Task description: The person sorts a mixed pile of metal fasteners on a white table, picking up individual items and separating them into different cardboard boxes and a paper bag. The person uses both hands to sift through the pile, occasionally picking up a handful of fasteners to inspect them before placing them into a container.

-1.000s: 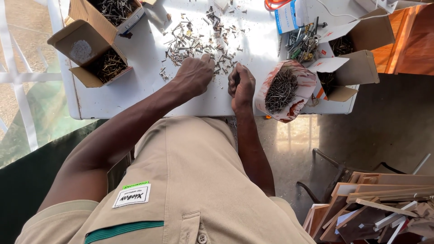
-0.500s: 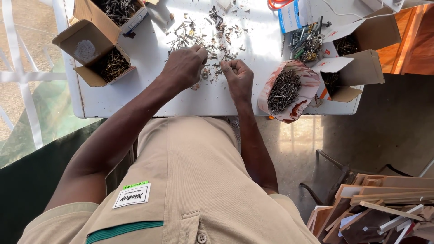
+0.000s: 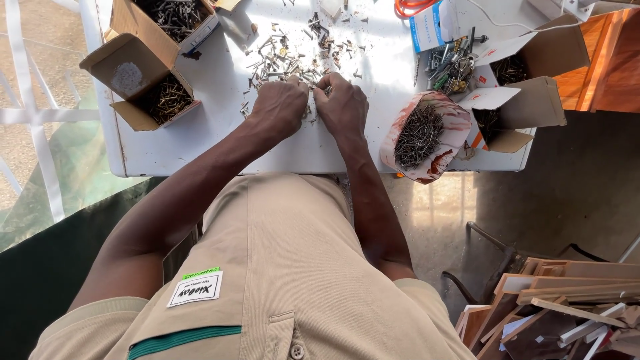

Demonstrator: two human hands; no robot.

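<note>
Left hand (image 3: 280, 107) and right hand (image 3: 342, 105) rest side by side, fingers curled onto the loose screws (image 3: 287, 57): small, dull-grey, scattered beyond the fingertips. Grasp cannot be determined.

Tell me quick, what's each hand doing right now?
Left hand: fingers curled into the loose screws; grip cannot be told.
Right hand: the same, beside it.

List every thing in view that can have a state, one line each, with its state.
Left hand: fingers curled, on the loose screws.
Right hand: fingers curled, beside the left, on the same screws.
Loose screws: scattered on the white table.
Near cardboard box: flaps open, screws inside.
Far cardboard box: open, screws inside.
Paper bag: mouth open, full of nails.
Right-side boxes: flaps open.
</note>
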